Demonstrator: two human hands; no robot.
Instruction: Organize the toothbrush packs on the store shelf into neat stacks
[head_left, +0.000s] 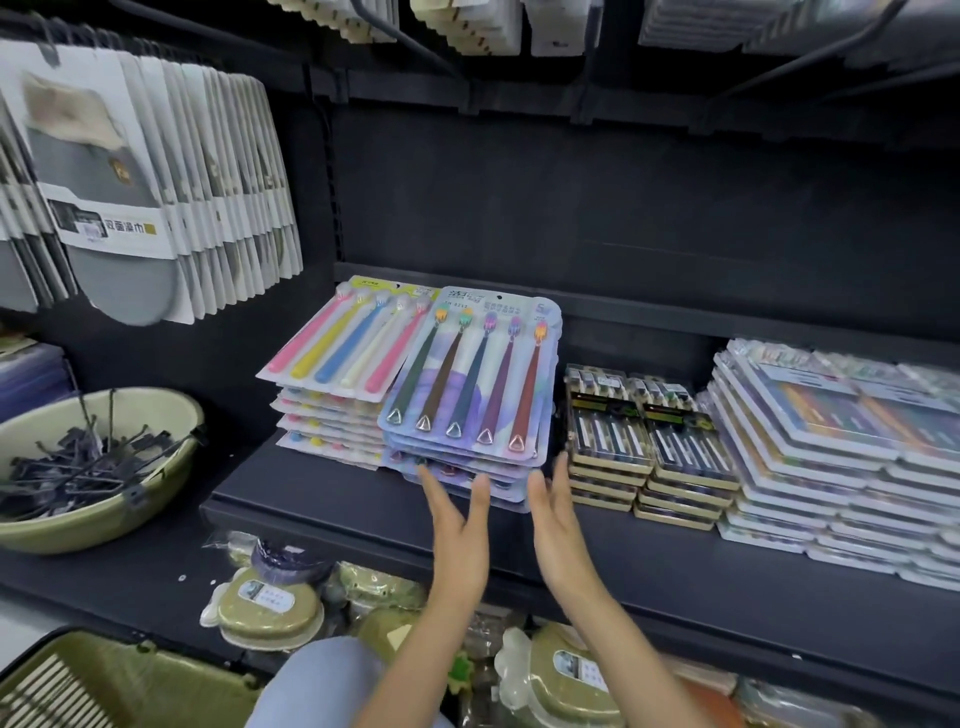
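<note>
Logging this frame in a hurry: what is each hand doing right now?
Left hand: open, fingers straight, fingertips at the front edge of the purple toothbrush pack stack, holding nothing.
Right hand: open, fingers straight, beside the same stack, holding nothing.

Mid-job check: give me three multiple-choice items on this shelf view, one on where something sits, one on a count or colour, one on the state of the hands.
1. Where does the green basin sit relative to the toothbrush stacks?
A. to their left
B. to their right
C. on top of them

2. How many toothbrushes show in the top pack of the purple stack?
A. three
B. five
C. eight

3. What is the state of the left hand and right hand?
A. both clenched round a pack
B. one holds the basin
C. both open, fingers straight, at the stack's front edge

Answers:
1 A, the basin is at the left edge of the view.
2 B, five handles lie side by side.
3 C, no grip on anything.
</note>
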